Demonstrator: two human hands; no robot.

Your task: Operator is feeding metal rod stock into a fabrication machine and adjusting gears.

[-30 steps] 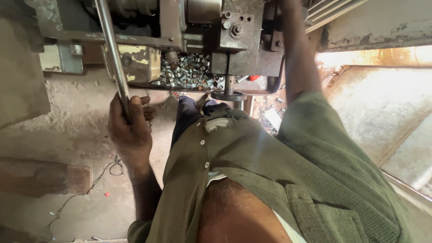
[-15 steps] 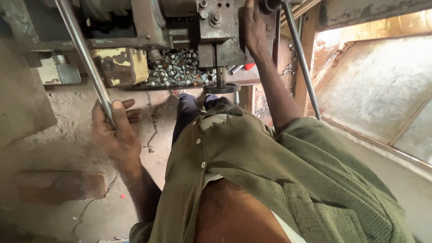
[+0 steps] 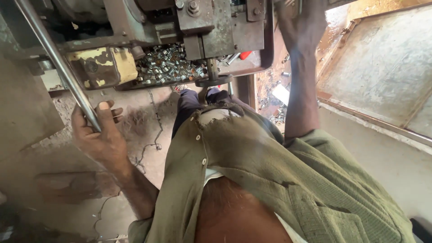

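Note:
My left hand [image 3: 100,135] is closed round the lower end of a long steel lever bar [image 3: 49,49] that slants up to the top left. My right hand [image 3: 299,20] reaches up to the top of the worn grey machine [image 3: 220,27]; its fingers run past the frame's top edge, so its grip is hidden. Under the machine head a tray [image 3: 263,58] holds a heap of several small shiny metal pieces [image 3: 168,67]. A small round handwheel [image 3: 214,81] hangs below the head, just above my lap.
A yellowed, chipped metal box [image 3: 105,65] sits on the machine's left side. A flat metal panel [image 3: 387,67] with a raised rim lies at right. Scrap bits [image 3: 274,114] litter the dusty floor [image 3: 45,180]. My olive shirt fills the lower middle.
The view has tilted down and left. The lever bar and my left hand have shifted left in the view; my right arm has stayed raised at the machine's top.

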